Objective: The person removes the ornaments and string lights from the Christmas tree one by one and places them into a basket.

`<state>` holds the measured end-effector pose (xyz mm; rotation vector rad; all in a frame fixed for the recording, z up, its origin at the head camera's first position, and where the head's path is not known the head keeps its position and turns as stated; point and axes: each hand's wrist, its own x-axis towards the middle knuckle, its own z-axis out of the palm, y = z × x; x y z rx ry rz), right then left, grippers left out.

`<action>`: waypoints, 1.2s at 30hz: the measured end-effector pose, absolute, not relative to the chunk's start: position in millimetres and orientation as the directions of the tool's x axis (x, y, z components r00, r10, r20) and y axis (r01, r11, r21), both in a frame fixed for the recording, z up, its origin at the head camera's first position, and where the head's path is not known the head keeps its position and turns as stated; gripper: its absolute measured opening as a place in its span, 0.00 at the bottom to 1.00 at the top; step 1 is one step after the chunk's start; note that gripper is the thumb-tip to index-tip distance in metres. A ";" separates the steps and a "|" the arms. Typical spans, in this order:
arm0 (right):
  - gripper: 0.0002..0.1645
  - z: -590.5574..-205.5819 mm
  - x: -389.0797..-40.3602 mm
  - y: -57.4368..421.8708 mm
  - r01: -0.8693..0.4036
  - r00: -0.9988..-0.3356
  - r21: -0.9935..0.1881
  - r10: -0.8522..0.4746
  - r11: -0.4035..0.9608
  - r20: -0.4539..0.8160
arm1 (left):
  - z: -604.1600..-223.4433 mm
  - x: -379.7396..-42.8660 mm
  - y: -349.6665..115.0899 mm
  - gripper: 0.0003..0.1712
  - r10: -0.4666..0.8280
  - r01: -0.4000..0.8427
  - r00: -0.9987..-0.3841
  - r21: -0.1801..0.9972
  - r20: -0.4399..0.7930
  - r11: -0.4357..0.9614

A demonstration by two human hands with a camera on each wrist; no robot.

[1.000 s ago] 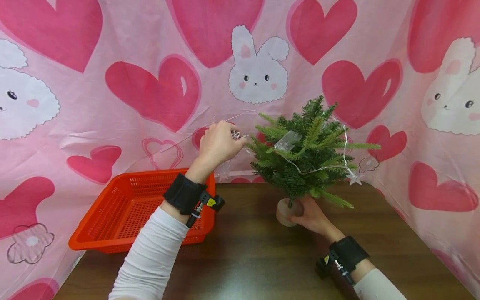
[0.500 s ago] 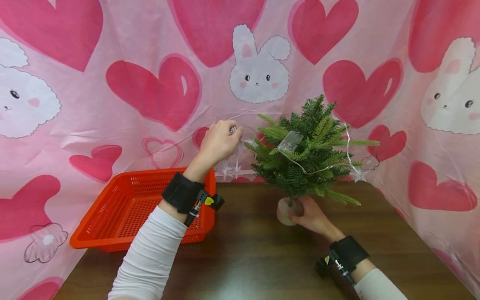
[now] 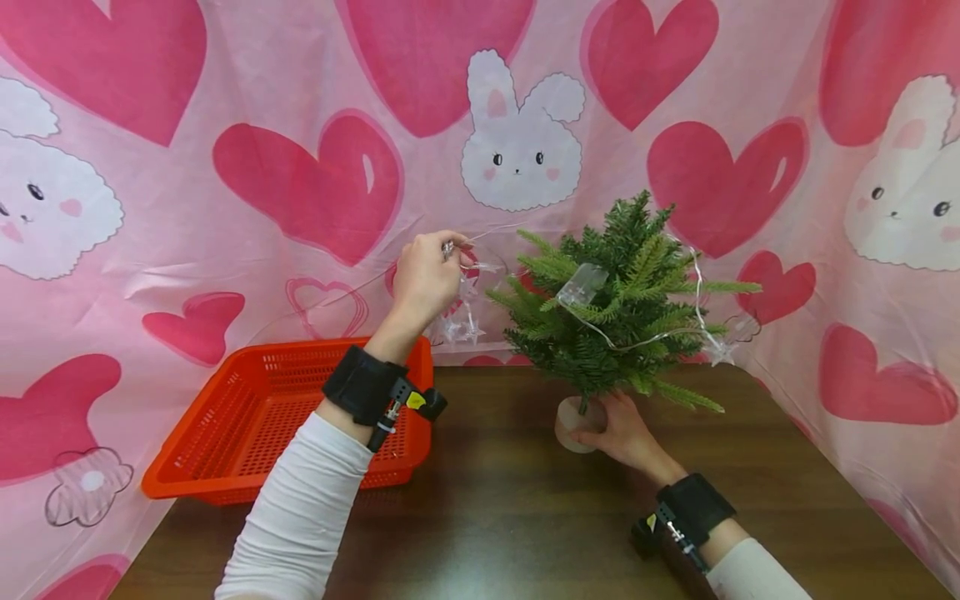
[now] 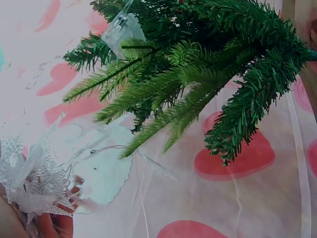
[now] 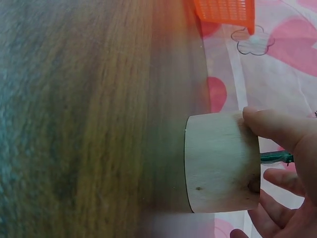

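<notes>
A small artificial Christmas tree (image 3: pixel 615 308) stands upright on a round wooden base (image 5: pixel 223 163). My right hand (image 3: pixel 630 433) grips that base, its thumb (image 5: pixel 272 121) and fingers around the side and top edge. Left of the tree, my left hand (image 3: pixel 427 275) holds a bunch of clear star string lights (image 4: pixel 37 173). Several stars (image 3: pixel 463 321) dangle below it, and a thin wire runs toward the branches. Part of the string is draped across the tree, with a clear plastic box (image 3: pixel 583 285) on the front branches and one star (image 3: pixel 720 350) hanging at the right.
An orange perforated basket (image 3: pixel 168 458) stands on the left of the dark wooden table (image 3: pixel 510 525), partly behind my left forearm. A pink cloth with hearts and rabbits (image 3: pixel 521 158) hangs close behind the tree and along both sides.
My left hand has drawn slightly left and up, away from the branches, and the dangling stars have come into view beneath it. My right hand stays on the base.
</notes>
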<state>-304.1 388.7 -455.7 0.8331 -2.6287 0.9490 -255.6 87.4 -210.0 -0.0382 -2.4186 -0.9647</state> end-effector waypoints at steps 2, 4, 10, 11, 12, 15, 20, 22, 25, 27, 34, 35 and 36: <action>0.45 -455.4 -304.0 390.1 -0.584 -0.812 -0.513 -0.442 0.629 0.382 | -210.4 -254.0 87.5 0.16 -0.180 0.208 -0.854 0.637 0.488 0.742; 0.43 -454.7 -303.6 391.6 -0.592 -0.806 -0.511 -0.449 0.624 0.385 | -211.0 -252.0 88.2 0.17 -0.185 0.195 -0.860 0.641 0.475 0.742; 0.40 -454.8 -303.4 395.5 -0.629 -0.778 -0.503 -0.476 0.593 0.411 | -216.5 -247.4 90.5 0.19 -0.181 0.164 -0.872 0.620 0.455 0.767; 0.40 -455.2 -303.6 396.1 -0.637 -0.771 -0.498 -0.480 0.588 0.419 | -217.4 -247.3 90.7 0.19 -0.186 0.162 -0.867 0.615 0.462 0.772; 0.41 -455.8 -304.1 396.7 -0.647 -0.762 -0.492 -0.485 0.582 0.429 | -218.1 -247.2 91.1 0.19 -0.192 0.161 -0.861 0.612 0.471 0.774; 0.41 -456.3 -304.7 398.4 -0.666 -0.746 -0.487 -0.497 0.565 0.444 | -220.5 -246.2 92.0 0.19 -0.217 0.162 -0.851 0.633 0.478 0.757; 0.42 -456.8 -305.2 403.4 -0.659 -0.751 -0.521 -0.511 0.543 0.417 | -223.7 -244.0 93.8 0.23 -0.238 0.195 -0.823 0.650 0.516 0.735; 0.43 -457.5 -305.5 405.5 -0.652 -0.756 -0.529 -0.516 0.544 0.402 | -225.1 -243.1 94.3 0.25 -0.220 0.219 -0.818 0.641 0.532 0.736; 0.44 -459.0 -306.7 408.2 -0.656 -0.753 -0.529 -0.525 0.539 0.398 | -227.3 -240.9 95.4 0.25 -0.180 0.260 -0.819 0.633 0.545 0.729; 0.44 -460.2 -307.5 409.7 -0.660 -0.749 -0.528 -0.529 0.535 0.400 | -228.4 -239.6 96.6 0.23 -0.159 0.286 -0.818 0.630 0.553 0.722; 0.43 -463.3 -310.1 415.0 -0.690 -0.720 -0.528 -0.547 0.495 0.428 | -229.2 -234.4 103.6 0.22 -0.106 0.307 -0.837 0.621 0.537 0.721; 0.43 -463.8 -310.5 415.6 -0.693 -0.717 -0.529 -0.549 0.491 0.430 | -229.7 -233.9 104.4 0.22 -0.107 0.299 -0.843 0.625 0.527 0.721; 0.43 -464.8 -310.9 416.4 -0.693 -0.716 -0.531 -0.550 0.487 0.430 | -230.3 -233.1 105.1 0.23 -0.109 0.288 -0.850 0.629 0.515 0.722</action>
